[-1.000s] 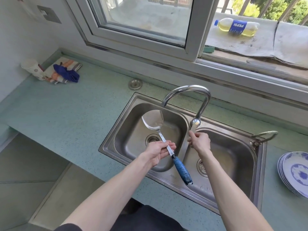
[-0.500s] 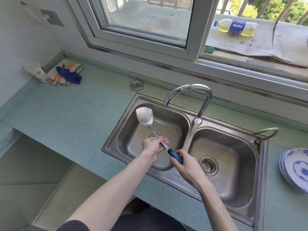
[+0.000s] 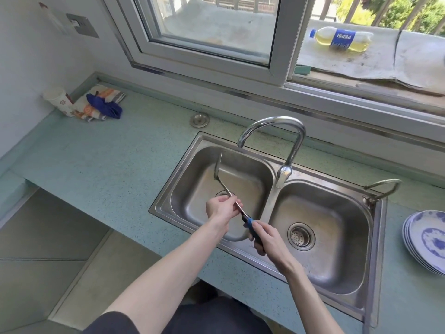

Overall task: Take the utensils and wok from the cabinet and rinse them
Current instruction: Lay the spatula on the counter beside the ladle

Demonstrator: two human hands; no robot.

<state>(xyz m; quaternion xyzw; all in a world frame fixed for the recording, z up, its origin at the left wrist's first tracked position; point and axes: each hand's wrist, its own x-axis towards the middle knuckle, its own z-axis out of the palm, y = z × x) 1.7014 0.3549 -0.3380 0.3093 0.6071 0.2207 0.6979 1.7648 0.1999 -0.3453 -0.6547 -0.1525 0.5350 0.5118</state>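
Your left hand (image 3: 222,208) pinches the bare metal shaft of the spatula (image 3: 225,186), fingers curled round it, while your right hand (image 3: 267,237) wraps the blue handle (image 3: 250,224) lower down. Both hold the tool over the left basin (image 3: 192,189) of the sink, near its front wall.

From the head camera, the spatula is thin polished steel; its blade is turned edge-on, so it reads as a narrow curved sliver. The handle looks ribbed or wound, dark blue. The double sink is brushed stainless steel with rounded corners, and the right basin (image 3: 337,249) has a perforated strainer (image 3: 301,236) in its drain. A chrome gooseneck faucet (image 3: 284,131) arches from the divider, its spout mouth above the left basin and just above the blade. No water stream can be made out.

On the speckled pale green countertop (image 3: 108,160) lie a round metal cap (image 3: 199,120), a paper cup (image 3: 59,101) on its side in the far left corner, and a striped cloth (image 3: 103,102) with a blue rag (image 3: 104,108) on it. Blue-patterned plates (image 3: 428,239) are stacked at the right edge. A small curved tap (image 3: 385,186) stands at the sink's right rim. Outside the window, a plastic bottle (image 3: 342,39) of yellow liquid lies on the ledge.

The spatula's long axis runs diagonally: handle toward you and to the right, blade pointing away, up and left toward the basin's back wall.
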